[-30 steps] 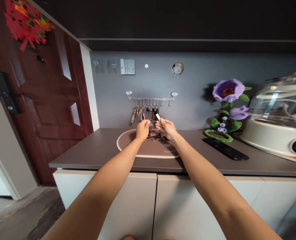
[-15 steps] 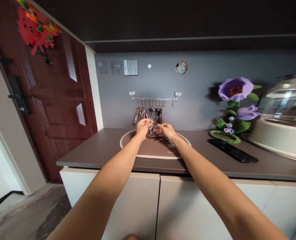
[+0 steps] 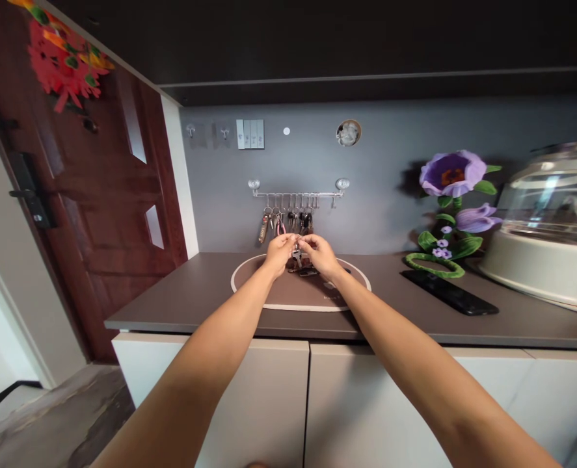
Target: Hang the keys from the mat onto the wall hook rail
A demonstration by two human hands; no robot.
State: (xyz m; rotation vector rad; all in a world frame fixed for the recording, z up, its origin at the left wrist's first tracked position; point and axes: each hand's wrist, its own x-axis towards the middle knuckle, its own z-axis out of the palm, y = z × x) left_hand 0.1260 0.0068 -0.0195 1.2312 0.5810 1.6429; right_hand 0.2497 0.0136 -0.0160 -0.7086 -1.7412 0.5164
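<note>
One keyring (image 3: 296, 255): left hand (image 3: 278, 250), right hand (image 3: 320, 252), mid-mat (image 3: 288, 296)

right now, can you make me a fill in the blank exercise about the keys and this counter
The left hand and right hand pinch a small bunch of metal keys over a ____ brown mat with a cream rim.
Other keys hang from the chrome hook rail on the ____ wall.
The flat black slab lies beside the ____ fabric flower.
The dark red wooden door is on the ____.
Missing words: round, grey, purple, left.
</note>
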